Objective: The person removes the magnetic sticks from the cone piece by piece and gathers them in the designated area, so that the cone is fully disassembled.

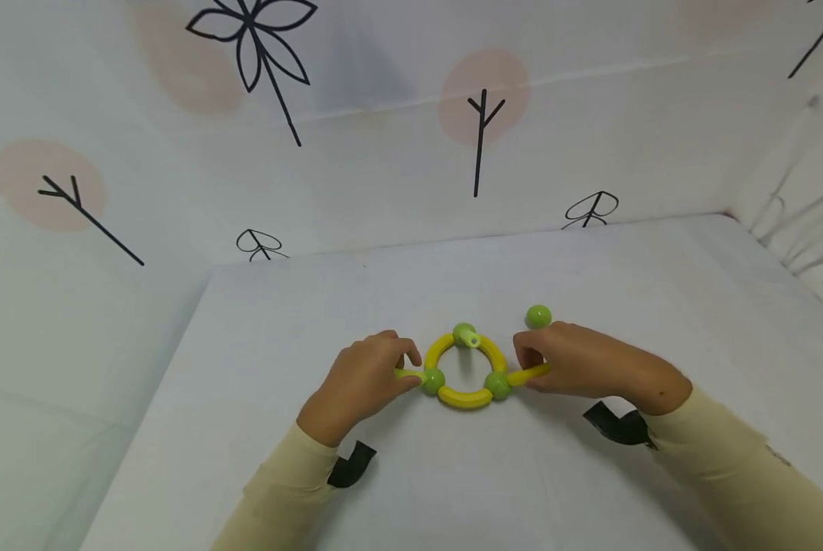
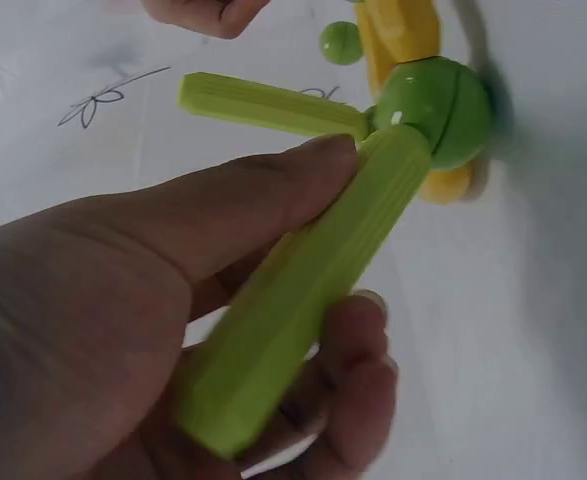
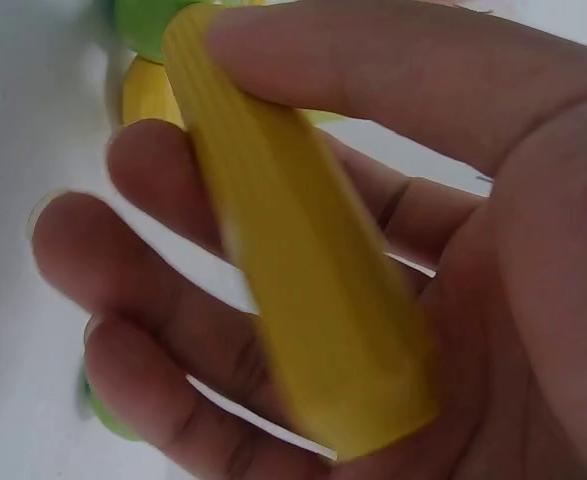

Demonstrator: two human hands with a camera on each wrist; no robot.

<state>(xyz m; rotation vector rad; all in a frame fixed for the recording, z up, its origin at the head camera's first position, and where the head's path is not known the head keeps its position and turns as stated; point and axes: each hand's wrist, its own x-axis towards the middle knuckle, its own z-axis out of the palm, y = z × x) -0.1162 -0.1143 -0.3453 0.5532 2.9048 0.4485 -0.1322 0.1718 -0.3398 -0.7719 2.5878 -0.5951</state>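
Observation:
On the white surface lies a ring of curved yellow rods point(image 1: 465, 399) joined by three green balls. With thumb and fingers my left hand point(image 1: 366, 379) pinches a light green rod point(image 2: 303, 290), whose far end meets the left ball point(image 1: 433, 381). A straight yellow rod point(image 3: 293, 240) is gripped by my right hand point(image 1: 593, 363), its tip at the right ball point(image 1: 498, 385). From the back ball point(image 1: 460, 330) another light green rod point(image 2: 273, 107) sticks up. The left wrist view shows the held green rod's whole length; fingers partly cover it.
A loose green ball point(image 1: 538, 316) sits just beyond my right hand. White cloth point(image 1: 384, 191) printed with black plant drawings and pink patches rises behind the work surface and along its left side.

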